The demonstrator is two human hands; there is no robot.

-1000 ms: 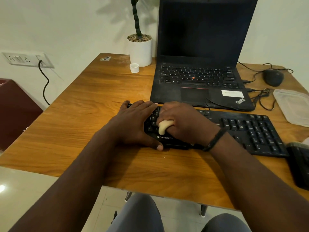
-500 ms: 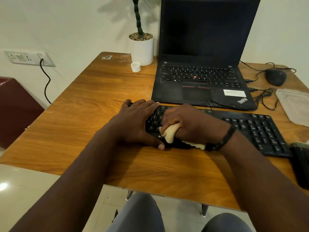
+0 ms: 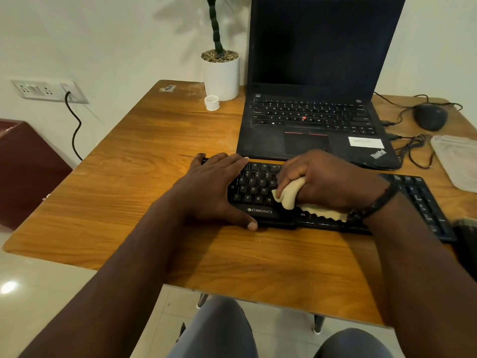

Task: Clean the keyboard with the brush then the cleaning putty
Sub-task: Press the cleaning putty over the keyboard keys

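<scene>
While sitting at a big brown wooden worktop. On it, at the back, a black laptop, lid up, screen dark. In front of the laptop, close to it, a long black keyboard, lying flat across the worktop.

Left hand flat on the left end of the keyboard. Fingers straight, close together, pointing toward the laptop. Thumb lying along the near edge of the keyboard, just under the name printed there. Holding nothing, only pressing down.

Right hand over the middle of the keyboard, fingers curled round a pale lump of cleaning putty. Putty squeezed in the fist, with a fat end sticking out to the left, down on the keys. More putty under the heel of the hand, its bumpy edge showing near the bottom row of keys. Dark band on the right wrist.

Left of the laptop, a white plant pot with a green stem. Just in front of the pot, a small white cap. Far right, a black mouse with tangled cords near it.
</scene>
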